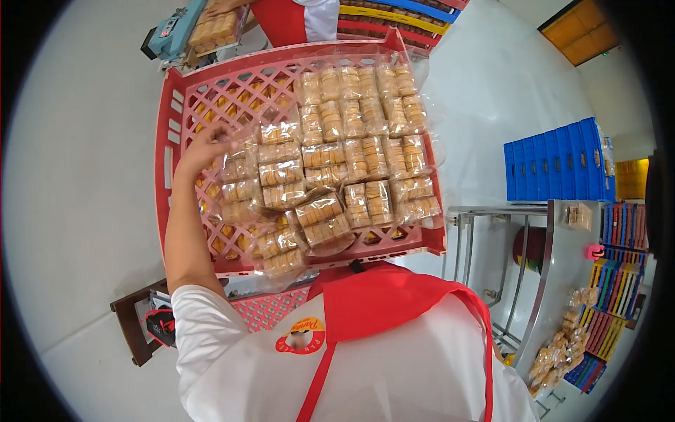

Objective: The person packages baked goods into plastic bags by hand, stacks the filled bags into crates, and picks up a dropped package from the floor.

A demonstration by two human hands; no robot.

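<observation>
My left hand (204,149) reaches over the left part of a red plastic crate (169,204). Its fingers are bent and closed at the upper edge of a clear-wrapped pack of biscuits (239,165), which lies at the left end of the layer. Many similar packs (341,116) of round, light brown biscuits in clear film cover the middle and right of the crate. Two packs near the front, including a tilted pack (281,252), lie at an angle. My right hand is not in view.
Through the crate's lattice, more packs show below. Beyond it are a blue machine (172,35), a co-worker's red apron (281,21) and stacked coloured crates (394,21). At right stand stacked blue crates (555,165) and a metal table (541,295) with loose packs (559,355).
</observation>
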